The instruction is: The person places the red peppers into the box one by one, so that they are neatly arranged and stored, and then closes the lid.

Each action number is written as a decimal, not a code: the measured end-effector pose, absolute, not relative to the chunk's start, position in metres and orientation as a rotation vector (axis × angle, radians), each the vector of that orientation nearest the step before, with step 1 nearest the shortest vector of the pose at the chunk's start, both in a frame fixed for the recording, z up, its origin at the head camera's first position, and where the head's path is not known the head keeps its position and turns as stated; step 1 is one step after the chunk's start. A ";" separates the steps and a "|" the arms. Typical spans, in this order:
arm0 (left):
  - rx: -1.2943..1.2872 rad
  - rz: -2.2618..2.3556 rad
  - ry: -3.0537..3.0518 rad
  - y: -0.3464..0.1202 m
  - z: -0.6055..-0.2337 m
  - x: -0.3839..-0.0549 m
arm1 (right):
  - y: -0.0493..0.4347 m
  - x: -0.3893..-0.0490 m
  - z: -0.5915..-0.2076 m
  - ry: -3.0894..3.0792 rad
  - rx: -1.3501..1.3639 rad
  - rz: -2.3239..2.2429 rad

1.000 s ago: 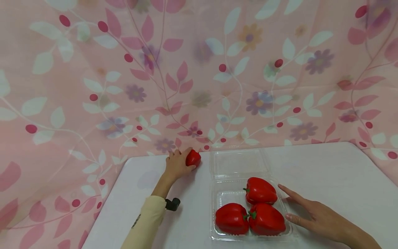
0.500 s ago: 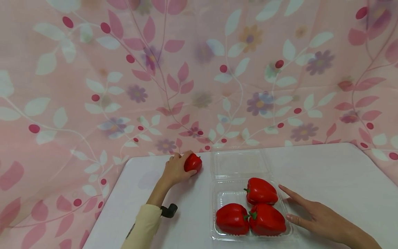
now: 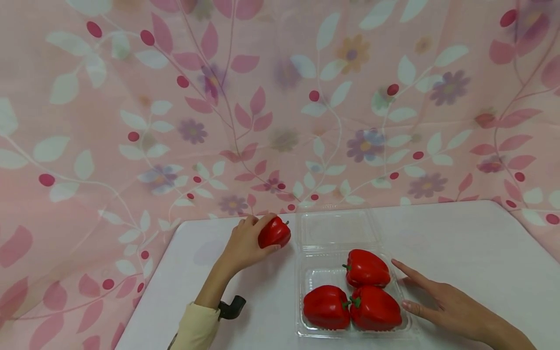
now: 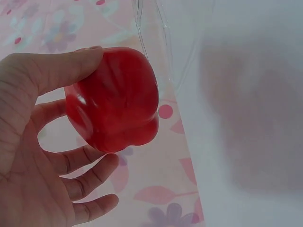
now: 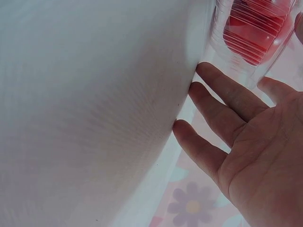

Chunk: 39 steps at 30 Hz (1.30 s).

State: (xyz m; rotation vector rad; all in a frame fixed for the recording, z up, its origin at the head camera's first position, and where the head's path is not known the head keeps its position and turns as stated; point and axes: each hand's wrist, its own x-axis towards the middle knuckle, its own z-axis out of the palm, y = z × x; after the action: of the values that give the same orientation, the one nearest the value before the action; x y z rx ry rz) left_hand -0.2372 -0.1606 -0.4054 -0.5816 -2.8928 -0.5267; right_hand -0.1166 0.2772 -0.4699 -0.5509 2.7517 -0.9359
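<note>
My left hand (image 3: 246,245) grips a glossy red bell pepper (image 3: 275,232) near the back left of the table, its green stem pointing right. In the left wrist view the thumb and fingers hold this pepper (image 4: 118,99) from its side, with the lower fingers spread. Three more red peppers lie in a clear plastic clamshell box (image 3: 311,279): one at the back right (image 3: 367,268), one at the front left (image 3: 325,307), one at the front right (image 3: 376,308). My right hand (image 3: 455,308) rests at the box's right side, fingers extended, fingertips close to its wall.
The box's clear lid (image 3: 337,228) lies folded back behind it. A white-covered table (image 3: 472,243) extends to both sides, with a pink floral cloth (image 3: 280,107) hanging along its back edge. A small black camera (image 3: 233,307) is strapped at the left wrist.
My left hand has drawn the pepper slightly toward me and to the right, and its stem has come into sight. The right hand and the box have stayed in place.
</note>
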 end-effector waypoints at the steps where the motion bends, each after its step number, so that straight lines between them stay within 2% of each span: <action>1: -0.598 -0.520 -2.888 -0.160 -0.404 -0.235 | 0.277 -0.117 -0.470 2.751 -0.551 -0.936; 15: -0.859 -0.554 -2.795 -0.142 -0.390 -0.207 | 0.276 -0.119 -0.469 2.748 -0.549 -0.941; 39: -1.210 -0.521 -2.777 -0.097 -0.398 -0.191 | 0.277 -0.117 -0.470 2.734 -0.528 -0.947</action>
State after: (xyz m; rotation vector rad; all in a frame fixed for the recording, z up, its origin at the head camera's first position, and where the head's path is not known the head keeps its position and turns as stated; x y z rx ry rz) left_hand -0.1910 -0.0973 -0.3983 -1.2100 -2.7770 -0.5208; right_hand -0.1167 0.2767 -0.4700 -0.5281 2.7341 -0.9474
